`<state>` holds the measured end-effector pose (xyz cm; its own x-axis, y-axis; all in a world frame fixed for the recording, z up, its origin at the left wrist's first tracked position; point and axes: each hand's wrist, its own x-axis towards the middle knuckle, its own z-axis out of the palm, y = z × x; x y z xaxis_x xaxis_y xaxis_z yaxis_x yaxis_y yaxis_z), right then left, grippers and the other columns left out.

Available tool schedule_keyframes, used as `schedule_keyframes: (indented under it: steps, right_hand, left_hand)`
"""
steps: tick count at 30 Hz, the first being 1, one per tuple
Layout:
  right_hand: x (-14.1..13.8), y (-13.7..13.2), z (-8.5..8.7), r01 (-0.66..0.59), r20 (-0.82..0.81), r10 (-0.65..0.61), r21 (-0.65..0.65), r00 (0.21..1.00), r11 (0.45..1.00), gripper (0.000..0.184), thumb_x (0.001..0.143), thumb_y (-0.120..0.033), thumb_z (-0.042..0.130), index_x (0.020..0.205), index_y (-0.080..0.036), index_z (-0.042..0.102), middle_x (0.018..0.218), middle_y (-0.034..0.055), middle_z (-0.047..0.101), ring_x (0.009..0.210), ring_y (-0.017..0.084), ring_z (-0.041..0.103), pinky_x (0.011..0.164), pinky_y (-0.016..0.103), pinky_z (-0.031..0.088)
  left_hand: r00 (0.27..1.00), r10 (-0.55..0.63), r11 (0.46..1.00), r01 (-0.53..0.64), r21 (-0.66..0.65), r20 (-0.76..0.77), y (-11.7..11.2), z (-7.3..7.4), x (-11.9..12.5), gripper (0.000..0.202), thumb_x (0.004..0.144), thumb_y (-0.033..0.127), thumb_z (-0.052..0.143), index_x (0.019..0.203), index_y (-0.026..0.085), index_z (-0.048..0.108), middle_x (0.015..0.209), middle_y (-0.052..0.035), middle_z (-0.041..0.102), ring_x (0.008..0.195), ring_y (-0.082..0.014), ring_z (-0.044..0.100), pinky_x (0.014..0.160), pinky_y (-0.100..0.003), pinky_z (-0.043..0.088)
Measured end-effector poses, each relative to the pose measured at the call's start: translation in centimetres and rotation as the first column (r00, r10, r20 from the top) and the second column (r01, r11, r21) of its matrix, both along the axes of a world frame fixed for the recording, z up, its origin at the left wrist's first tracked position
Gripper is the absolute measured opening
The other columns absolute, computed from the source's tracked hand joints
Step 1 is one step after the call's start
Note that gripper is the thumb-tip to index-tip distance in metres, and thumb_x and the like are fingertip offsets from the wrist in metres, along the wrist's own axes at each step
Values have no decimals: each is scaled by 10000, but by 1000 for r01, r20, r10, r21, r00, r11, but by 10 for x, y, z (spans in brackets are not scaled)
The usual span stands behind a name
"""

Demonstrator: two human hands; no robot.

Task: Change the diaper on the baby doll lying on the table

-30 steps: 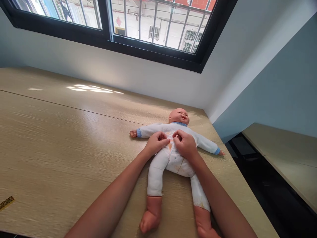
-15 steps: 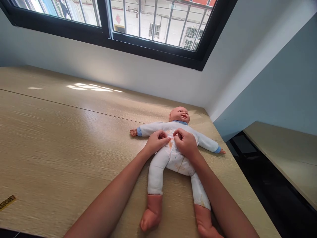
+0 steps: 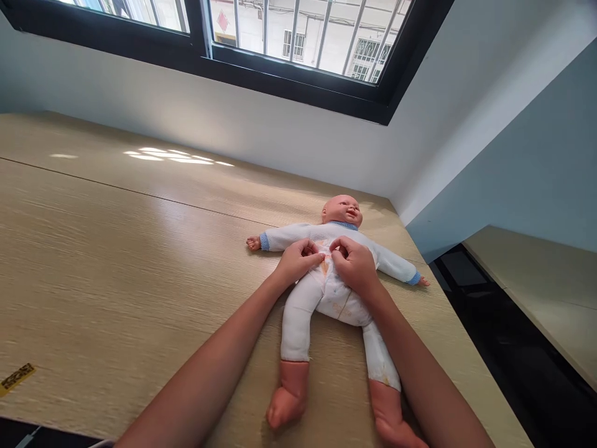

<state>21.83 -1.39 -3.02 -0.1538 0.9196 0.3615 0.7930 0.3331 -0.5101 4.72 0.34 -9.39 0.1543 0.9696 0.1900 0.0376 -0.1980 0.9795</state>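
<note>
Head view: the person's left hand [image 3: 298, 261] and right hand [image 3: 354, 267] sit side by side on the chest of a baby doll [image 3: 342, 211]. Both hands are curled, not spread, and their fingertips [image 3: 318, 255] nearly meet at the centre of the white romper [image 3: 333, 298], seeming to pinch its fabric on either side of a front opening with an orange patch. The exact hold is partly hidden by the fingers. The left forearm [image 3: 209, 361] rises from the lower left and the right forearm [image 3: 424, 373] from the lower right, converging on the doll.

The doll lies on its back on a light wood-grain table [image 3: 116, 249], its long axis running away from the person. Its head points toward the wall [image 3: 186, 118] below a barred window [image 3: 298, 56], and its bare feet point back toward the person. Its arms stretch out sideways and its legs splay slightly. A small black-and-gold strip [image 3: 17, 378] lies near the table's far-left edge.
</note>
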Motion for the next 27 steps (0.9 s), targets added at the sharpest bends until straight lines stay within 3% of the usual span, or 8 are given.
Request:
schedule_keyframes:
  steps: [22, 25, 27]
  right_hand:
    - [-1, 2, -2, -12, -8, 12, -6, 1000, 1000, 136, 788, -235, 525, 782, -218, 660, 576, -34, 550, 574, 147, 506, 586, 271, 313]
    - [-1, 3, 0, -27, -61, 26, -9, 998, 1000, 141, 787, -239, 523, 772, -209, 660, 586, -28, 559, 577, 148, 495, 588, 272, 324]
    - [2, 3, 2, -40, -178, 38, -9, 983, 999, 144, 785, -249, 523, 779, -198, 658, 591, -27, 542, 573, 146, 475, 580, 269, 340]
  left_hand:
    - [1000, 10, 1000, -10, -11, -10, 0, 0, -2, 251, 758, 383, 741, 789, 162, 626, 694, 10, 594, 633, -117, 505, 566, -219, 382]
    - [1000, 3, 1000, -3, -12, -6, -1, 2, -1, 259, 760, 393, 738, 785, 162, 624, 692, 12, 589, 629, -117, 501, 562, -218, 377]
    - [1000, -3, 1000, 3, -11, -4, 0, 3, -1, 259, 758, 393, 739, 786, 162, 625, 689, 17, 579, 626, -115, 491, 565, -217, 374]
